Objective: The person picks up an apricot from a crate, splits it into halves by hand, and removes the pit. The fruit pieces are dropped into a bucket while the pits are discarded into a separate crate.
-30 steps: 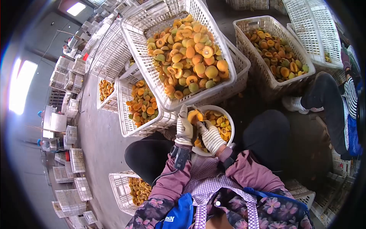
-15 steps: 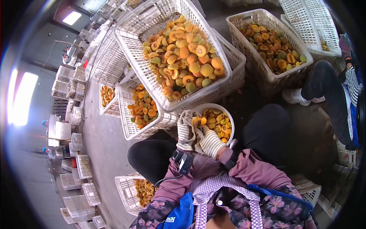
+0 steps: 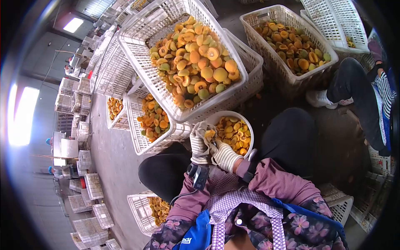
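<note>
My left hand (image 3: 199, 143), in a striped, stained work glove, is closed around an orange apricot piece (image 3: 209, 134). Close beside it is my right hand (image 3: 226, 156), also gloved, with its fingers curled in toward the fruit. A small dark item shows at the right fingertips, too hidden to name. Both hands are at the near left rim of a round white bucket (image 3: 251, 139). Inside the bucket lie many cut apricot pieces (image 3: 233, 131), yellow to orange.
A large white crate (image 3: 183, 116) of halved apricots rests on another crate ahead. More fruit crates stand at left (image 3: 135, 139), right (image 3: 287, 81) and lower left (image 3: 139, 212). A co-worker's leg (image 3: 354, 93) is at right. Stacked crates (image 3: 89, 229) line the far left.
The camera view has shifted slightly. Both hands stay together by the bucket, a little further left in view, and the right hand has drawn slightly down from the fruit.
</note>
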Motion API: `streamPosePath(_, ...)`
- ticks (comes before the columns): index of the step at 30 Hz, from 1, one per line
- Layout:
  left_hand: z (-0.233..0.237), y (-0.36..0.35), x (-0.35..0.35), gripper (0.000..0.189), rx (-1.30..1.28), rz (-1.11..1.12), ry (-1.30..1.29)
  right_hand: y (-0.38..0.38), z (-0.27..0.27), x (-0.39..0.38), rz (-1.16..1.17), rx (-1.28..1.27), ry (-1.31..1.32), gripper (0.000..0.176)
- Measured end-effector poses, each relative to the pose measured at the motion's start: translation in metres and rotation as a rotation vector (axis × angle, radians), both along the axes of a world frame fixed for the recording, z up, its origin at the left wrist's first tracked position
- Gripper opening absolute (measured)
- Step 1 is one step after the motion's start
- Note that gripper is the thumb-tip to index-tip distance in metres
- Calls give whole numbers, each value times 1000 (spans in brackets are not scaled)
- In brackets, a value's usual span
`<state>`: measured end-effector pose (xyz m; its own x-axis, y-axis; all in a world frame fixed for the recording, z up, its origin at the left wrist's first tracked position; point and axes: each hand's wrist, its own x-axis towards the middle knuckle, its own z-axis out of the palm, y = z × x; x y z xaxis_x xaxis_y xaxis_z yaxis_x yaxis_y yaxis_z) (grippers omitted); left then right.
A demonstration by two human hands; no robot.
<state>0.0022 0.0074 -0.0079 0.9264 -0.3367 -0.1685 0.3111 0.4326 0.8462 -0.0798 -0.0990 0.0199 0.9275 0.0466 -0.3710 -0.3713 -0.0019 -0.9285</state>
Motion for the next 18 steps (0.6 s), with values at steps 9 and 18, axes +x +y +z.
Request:
streamPosePath(9,65,-7,14,29,662,-737,-41,-2,33,-15,67,709,481,34)
streamPosePath(18,67,5,98,37,1008,176,-336,-5,27,0,-171,959,653,30)
